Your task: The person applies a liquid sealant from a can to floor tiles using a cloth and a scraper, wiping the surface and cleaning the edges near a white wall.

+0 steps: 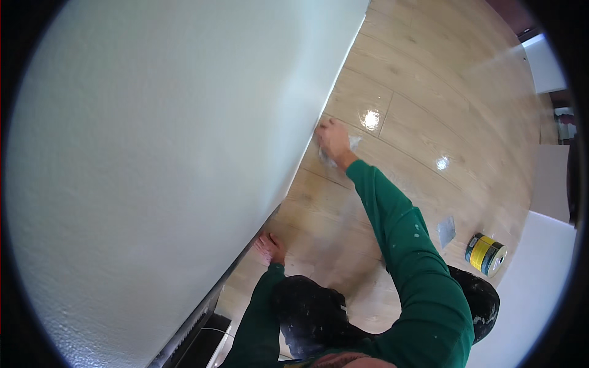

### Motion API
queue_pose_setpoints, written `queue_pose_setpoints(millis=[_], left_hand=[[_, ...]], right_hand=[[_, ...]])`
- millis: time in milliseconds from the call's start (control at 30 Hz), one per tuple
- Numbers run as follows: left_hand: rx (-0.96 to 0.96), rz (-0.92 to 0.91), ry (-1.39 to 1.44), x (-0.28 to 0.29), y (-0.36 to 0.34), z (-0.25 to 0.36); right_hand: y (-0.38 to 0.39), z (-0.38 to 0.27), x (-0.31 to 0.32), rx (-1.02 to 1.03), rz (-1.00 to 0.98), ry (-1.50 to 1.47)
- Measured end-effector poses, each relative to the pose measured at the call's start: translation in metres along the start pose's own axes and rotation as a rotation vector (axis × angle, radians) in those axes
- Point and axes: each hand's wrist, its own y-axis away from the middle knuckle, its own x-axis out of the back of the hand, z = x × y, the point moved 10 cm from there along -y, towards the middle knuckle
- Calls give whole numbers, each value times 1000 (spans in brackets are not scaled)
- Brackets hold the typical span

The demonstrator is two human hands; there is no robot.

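At the foot of the pale wall [184,122], my right hand [333,142] reaches far forward, its fingers curled against the white strip where wall meets floor. A crumpled, whitish, see-through sheet [354,143] shows on both sides of that hand; whether it is cloth or plastic film I cannot make out. Nearer to me, my left hand [270,248] rests on the wood-look floor [405,165] beside the wall's lower edge. Its fingers are stretched out and hold nothing that I can see.
To the right lie a flat, shiny grey packet [446,232] and a black-and-yellow cylindrical container [486,254] on its side. My dark-trousered knee [310,310] is between my arms. At lower left, a thin white cable [216,330] runs by a dark recess under the wall.
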Motion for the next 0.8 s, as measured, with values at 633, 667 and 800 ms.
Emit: queue_pose_setpoints(millis=[633, 667, 800], left_hand=[[-4, -5, 28, 8, 3, 14], [-15, -8, -1, 3, 1, 21], [35, -49, 12, 6, 6, 4]], right_hand=[[-56, 87, 22, -214, 152, 92], [-51, 90, 24, -183, 134, 90], [-18, 43, 2, -58, 30, 28]])
